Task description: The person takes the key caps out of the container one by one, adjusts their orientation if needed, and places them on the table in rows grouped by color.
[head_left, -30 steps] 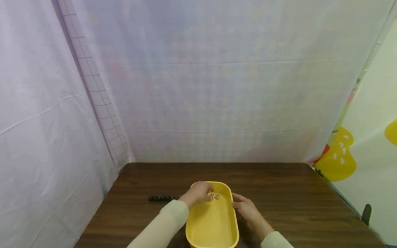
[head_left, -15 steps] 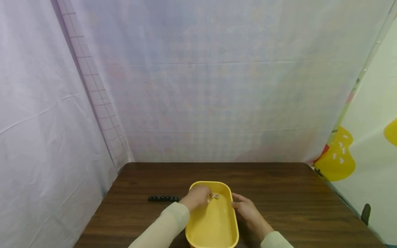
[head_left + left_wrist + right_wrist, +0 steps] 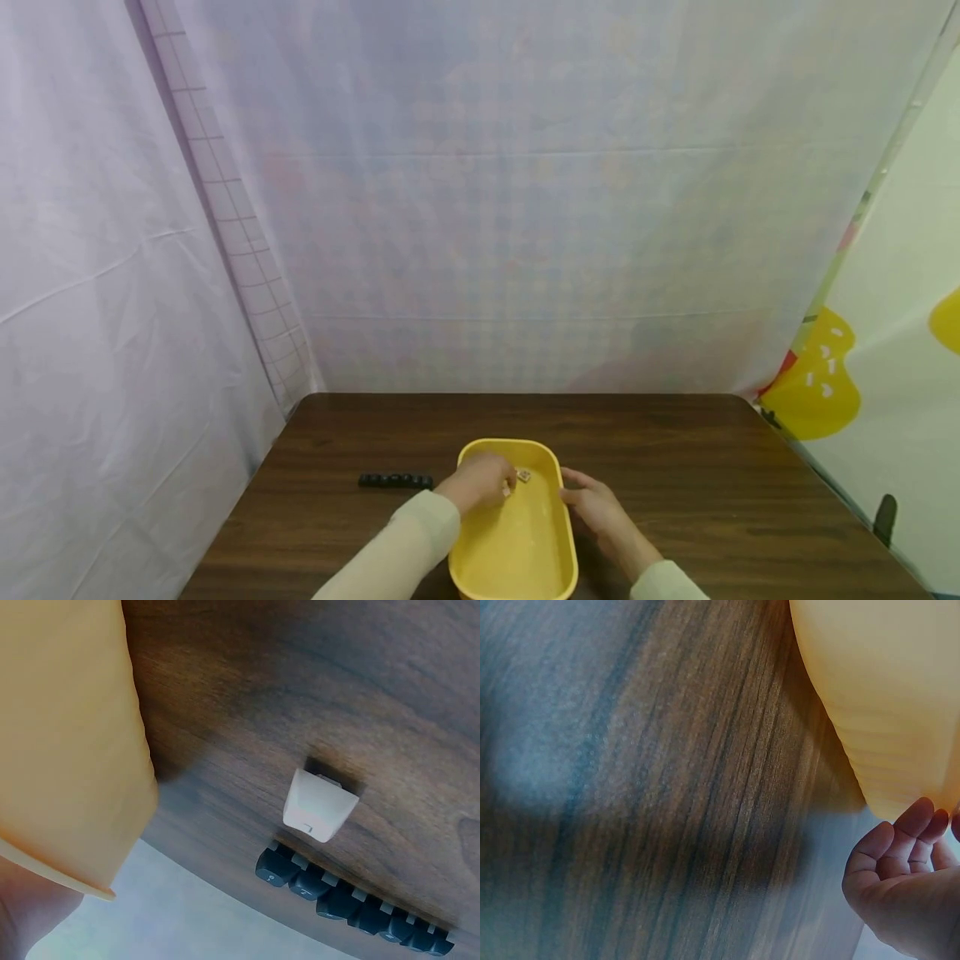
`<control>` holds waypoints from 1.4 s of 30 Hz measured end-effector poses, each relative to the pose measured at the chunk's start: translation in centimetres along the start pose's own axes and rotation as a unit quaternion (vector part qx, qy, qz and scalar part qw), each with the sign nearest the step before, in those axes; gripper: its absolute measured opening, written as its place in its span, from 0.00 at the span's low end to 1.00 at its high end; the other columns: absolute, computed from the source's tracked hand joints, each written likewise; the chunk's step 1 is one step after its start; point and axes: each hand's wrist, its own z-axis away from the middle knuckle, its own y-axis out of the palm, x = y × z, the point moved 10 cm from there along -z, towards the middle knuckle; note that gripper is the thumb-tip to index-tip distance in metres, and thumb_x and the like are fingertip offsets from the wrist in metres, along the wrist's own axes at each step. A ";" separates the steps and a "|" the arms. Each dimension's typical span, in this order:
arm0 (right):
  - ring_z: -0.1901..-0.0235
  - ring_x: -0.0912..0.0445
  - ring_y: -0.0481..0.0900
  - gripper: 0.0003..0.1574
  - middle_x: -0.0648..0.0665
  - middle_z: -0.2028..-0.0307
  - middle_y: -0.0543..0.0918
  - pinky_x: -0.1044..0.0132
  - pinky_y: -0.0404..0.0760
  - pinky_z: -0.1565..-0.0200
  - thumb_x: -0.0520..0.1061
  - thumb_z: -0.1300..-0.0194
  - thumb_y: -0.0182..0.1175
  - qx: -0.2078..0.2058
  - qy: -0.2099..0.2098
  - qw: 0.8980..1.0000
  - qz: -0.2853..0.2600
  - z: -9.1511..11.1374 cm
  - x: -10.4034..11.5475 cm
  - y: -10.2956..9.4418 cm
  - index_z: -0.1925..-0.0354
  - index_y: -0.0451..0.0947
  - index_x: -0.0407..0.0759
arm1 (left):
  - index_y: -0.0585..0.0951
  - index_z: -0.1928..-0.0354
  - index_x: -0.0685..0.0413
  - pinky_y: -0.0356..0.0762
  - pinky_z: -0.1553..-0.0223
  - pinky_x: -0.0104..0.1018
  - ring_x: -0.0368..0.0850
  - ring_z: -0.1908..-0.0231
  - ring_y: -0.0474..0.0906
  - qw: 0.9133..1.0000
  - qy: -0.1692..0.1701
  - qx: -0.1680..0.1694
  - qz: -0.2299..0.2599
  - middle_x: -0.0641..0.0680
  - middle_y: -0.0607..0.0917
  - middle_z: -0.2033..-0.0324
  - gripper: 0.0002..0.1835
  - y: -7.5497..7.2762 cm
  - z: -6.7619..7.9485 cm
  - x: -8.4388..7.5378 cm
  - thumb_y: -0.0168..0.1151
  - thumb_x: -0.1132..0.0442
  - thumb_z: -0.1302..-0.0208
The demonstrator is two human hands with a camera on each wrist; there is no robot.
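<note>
In the head view my left hand (image 3: 483, 481) reaches over the left rim of a yellow plastic tub (image 3: 517, 542), fingers bent down inside it. A small light keycap (image 3: 506, 491) shows at its fingertips, pinched there. Another pale keycap (image 3: 523, 476) lies on the tub floor just right of the hand. My right hand (image 3: 600, 510) rests its fingers and thumb against the tub's right side near the rim. The right wrist view shows that right hand (image 3: 904, 877) with loosely bent fingers at the tub wall (image 3: 885, 697).
On the brown wooden table (image 3: 675, 467), a row of black keycaps (image 3: 395, 481) lies left of the tub. In the left wrist view a single white keycap (image 3: 319, 806) lies beside the black row (image 3: 352, 904). A white curtain (image 3: 525, 250) hangs behind the table.
My left hand has worked lower among the pale keycaps in the tub, and one has shifted toward me at its fingertips. The right hand stays at the tub's side.
</note>
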 end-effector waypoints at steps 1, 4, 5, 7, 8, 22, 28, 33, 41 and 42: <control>0.67 0.47 0.86 0.31 0.37 0.64 0.86 0.55 0.84 0.64 0.35 0.33 0.55 0.000 0.001 1.000 0.000 0.0 -0.1 0.0 0.33 0.66 0.28 | 0.89 0.64 0.44 0.75 0.61 0.28 0.35 0.67 0.77 1.000 0.002 0.001 -0.001 0.40 0.85 0.68 0.08 0.0 0.0 0.0 0.68 0.66 0.42; 0.67 0.48 0.85 0.31 0.37 0.64 0.86 0.55 0.84 0.64 0.35 0.32 0.55 0.000 0.004 1.000 0.000 -0.1 -0.2 0.0 0.33 0.66 0.29 | 0.86 0.71 0.47 0.69 0.70 0.27 0.36 0.75 0.69 1.000 0.000 -0.003 0.020 0.41 0.80 0.76 0.06 -0.1 -0.1 0.0 0.67 0.67 0.43; 0.67 0.48 0.85 0.31 0.37 0.64 0.86 0.55 0.84 0.64 0.36 0.32 0.55 0.000 0.006 1.000 0.000 -0.1 -0.2 0.0 0.33 0.66 0.29 | 0.86 0.73 0.48 0.67 0.71 0.27 0.36 0.77 0.67 1.000 0.003 -0.007 0.030 0.42 0.79 0.78 0.06 -0.3 -0.1 0.1 0.67 0.68 0.43; 0.67 0.48 0.85 0.31 0.37 0.63 0.86 0.55 0.84 0.64 0.36 0.32 0.55 -0.001 0.007 1.000 0.000 -0.1 -0.2 -0.1 0.33 0.66 0.29 | 0.86 0.73 0.50 0.67 0.71 0.27 0.35 0.77 0.67 0.998 0.011 -0.024 0.050 0.42 0.79 0.78 0.05 -0.7 -0.1 0.1 0.66 0.67 0.43; 0.66 0.48 0.85 0.31 0.37 0.63 0.86 0.55 0.84 0.64 0.36 0.32 0.55 -0.001 0.006 1.000 0.000 -0.1 -0.2 -0.1 0.33 0.66 0.29 | 0.87 0.71 0.50 0.68 0.71 0.26 0.35 0.77 0.68 0.997 0.018 -0.035 0.060 0.42 0.80 0.78 0.04 -1.1 -0.1 0.1 0.66 0.67 0.43; 0.66 0.48 0.85 0.31 0.36 0.62 0.85 0.55 0.83 0.64 0.35 0.32 0.54 0.004 0.002 1.000 -0.003 0.0 0.0 0.1 0.33 0.65 0.28 | 0.86 0.52 0.57 0.80 0.61 0.37 0.42 0.62 0.81 0.967 0.015 -0.111 0.228 0.50 0.87 0.62 0.11 -4.2 3.5 3.6 0.66 0.62 0.34; 0.66 0.48 0.84 0.31 0.36 0.63 0.85 0.55 0.84 0.64 0.35 0.32 0.55 0.010 -0.002 1.000 -0.009 -0.2 0.2 0.3 0.33 0.64 0.27 | 0.84 0.53 0.59 0.80 0.65 0.39 0.43 0.64 0.79 0.934 -0.056 -0.141 0.323 0.48 0.84 0.65 0.11 -5.0 5.8 7.7 0.68 0.64 0.37; 0.67 0.49 0.84 0.31 0.38 0.64 0.86 0.55 0.83 0.64 0.35 0.33 0.56 0.010 -0.001 1.000 -0.011 -0.3 0.1 0.1 0.34 0.65 0.27 | 0.84 0.54 0.55 0.80 0.64 0.41 0.44 0.63 0.80 0.914 -0.076 -0.173 0.360 0.49 0.84 0.64 0.10 -6.1 7.7 9.4 0.67 0.62 0.36; 0.66 0.49 0.84 0.31 0.37 0.62 0.86 0.55 0.83 0.63 0.35 0.34 0.56 0.010 0.002 1.000 -0.010 -0.3 0.1 0.1 0.34 0.66 0.26 | 0.85 0.58 0.55 0.78 0.67 0.37 0.41 0.67 0.78 0.908 -0.087 -0.195 0.359 0.47 0.83 0.67 0.09 -5.7 10.3 11.8 0.70 0.64 0.39; 0.66 0.49 0.84 0.31 0.37 0.62 0.86 0.56 0.83 0.63 0.34 0.34 0.56 0.011 0.003 1.000 -0.009 -0.3 0.1 0.1 0.34 0.66 0.26 | 0.85 0.59 0.55 0.77 0.67 0.37 0.41 0.68 0.77 0.909 -0.088 -0.201 0.354 0.47 0.83 0.68 0.08 -5.6 10.7 12.1 0.71 0.64 0.41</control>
